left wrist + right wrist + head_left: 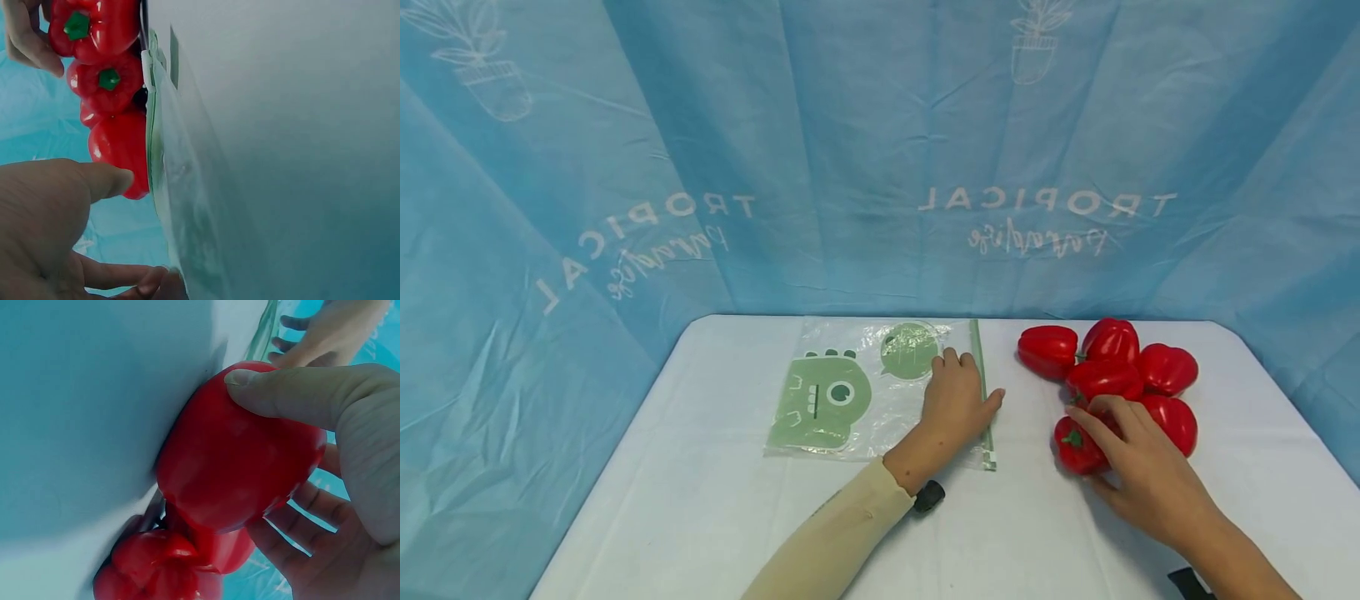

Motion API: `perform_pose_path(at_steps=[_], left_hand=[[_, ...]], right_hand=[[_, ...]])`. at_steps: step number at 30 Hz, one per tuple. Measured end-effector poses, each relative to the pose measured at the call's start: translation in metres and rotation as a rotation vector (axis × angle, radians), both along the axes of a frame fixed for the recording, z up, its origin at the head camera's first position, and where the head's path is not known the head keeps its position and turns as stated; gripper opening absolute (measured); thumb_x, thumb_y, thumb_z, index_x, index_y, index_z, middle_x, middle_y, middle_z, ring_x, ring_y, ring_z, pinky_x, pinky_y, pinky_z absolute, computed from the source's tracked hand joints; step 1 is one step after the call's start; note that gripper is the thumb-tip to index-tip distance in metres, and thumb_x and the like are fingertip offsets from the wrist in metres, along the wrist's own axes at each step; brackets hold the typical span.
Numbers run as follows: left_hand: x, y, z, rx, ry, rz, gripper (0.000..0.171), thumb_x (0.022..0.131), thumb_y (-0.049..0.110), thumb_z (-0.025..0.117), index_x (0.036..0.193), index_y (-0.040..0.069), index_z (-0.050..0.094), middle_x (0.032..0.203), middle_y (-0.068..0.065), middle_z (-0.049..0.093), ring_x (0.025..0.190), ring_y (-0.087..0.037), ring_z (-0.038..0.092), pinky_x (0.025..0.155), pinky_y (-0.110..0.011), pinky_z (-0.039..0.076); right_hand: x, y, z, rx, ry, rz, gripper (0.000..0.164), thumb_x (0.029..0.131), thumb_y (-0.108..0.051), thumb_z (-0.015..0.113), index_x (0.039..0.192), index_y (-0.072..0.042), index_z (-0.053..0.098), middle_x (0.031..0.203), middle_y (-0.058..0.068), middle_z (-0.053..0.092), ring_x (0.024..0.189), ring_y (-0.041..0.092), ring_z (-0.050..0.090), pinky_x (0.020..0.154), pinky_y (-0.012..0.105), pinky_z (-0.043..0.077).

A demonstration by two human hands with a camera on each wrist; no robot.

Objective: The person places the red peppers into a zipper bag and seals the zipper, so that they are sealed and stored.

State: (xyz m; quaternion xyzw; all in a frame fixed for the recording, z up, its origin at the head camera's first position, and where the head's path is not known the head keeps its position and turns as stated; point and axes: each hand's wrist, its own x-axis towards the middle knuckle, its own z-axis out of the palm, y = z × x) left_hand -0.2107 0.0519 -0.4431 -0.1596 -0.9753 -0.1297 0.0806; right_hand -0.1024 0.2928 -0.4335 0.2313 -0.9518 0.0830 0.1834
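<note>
A clear zip bag [867,408] printed with a green cartoon creature and a green speech bubble lies flat on the white table. Over its right part rests my left hand [953,400], fingertips on the plastic near the green zip edge and thumb spread apart. My right hand [1150,467] grips a red bell pepper [1075,446] with a green stem. In the right wrist view, the thumb presses one side of that bell pepper [244,456] and the fingers wrap the other. More red bell peppers [1105,379] sit clustered just behind it.
The white table [647,508] has rounded far corners. A blue curtain [865,158] with white lettering hangs behind it. Dark wrist-camera parts show at the left wrist [929,497] and right wrist [1189,583].
</note>
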Motion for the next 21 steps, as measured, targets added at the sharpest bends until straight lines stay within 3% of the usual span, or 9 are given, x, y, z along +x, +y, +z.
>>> perform_pose_path(at_steps=[7,13,17,21], left_hand=[[-0.002,-0.001,-0.003,0.037,-0.073,0.023,0.062,0.096,0.044,0.074,0.127,-0.007,0.063,0.116,-0.018,0.061,0.105,-0.027,0.060,0.082,-0.032,0.060],[-0.004,-0.003,-0.006,0.088,-0.088,0.007,0.042,0.092,0.027,0.074,0.117,-0.006,0.067,0.108,-0.016,0.063,0.097,-0.025,0.060,0.075,-0.032,0.057],[-0.006,-0.010,-0.007,0.179,-0.113,-0.032,0.036,0.090,0.013,0.072,0.118,-0.008,0.067,0.104,-0.017,0.067,0.091,-0.025,0.065,0.077,-0.034,0.059],[-0.009,-0.020,-0.009,0.308,-0.143,-0.085,0.043,0.087,0.004,0.071,0.128,-0.010,0.065,0.101,-0.015,0.070,0.087,-0.022,0.067,0.077,-0.033,0.060]], right_hand=[[0.001,-0.001,0.003,-0.012,-0.006,0.003,0.116,0.032,-0.024,0.111,0.136,-0.010,0.062,0.130,0.012,0.055,0.120,0.034,0.053,0.073,0.055,0.065],[0.001,-0.003,0.005,-0.011,-0.018,-0.004,0.114,0.031,-0.024,0.111,0.132,-0.009,0.060,0.130,0.012,0.057,0.122,0.035,0.053,0.075,0.056,0.064],[0.003,-0.005,0.007,0.003,-0.026,-0.021,0.114,0.032,-0.025,0.111,0.130,-0.008,0.057,0.127,0.011,0.060,0.123,0.036,0.053,0.078,0.057,0.064],[0.004,-0.006,0.008,0.004,-0.021,-0.023,0.115,0.032,-0.024,0.111,0.131,-0.007,0.055,0.127,0.012,0.060,0.123,0.036,0.053,0.079,0.057,0.064]])
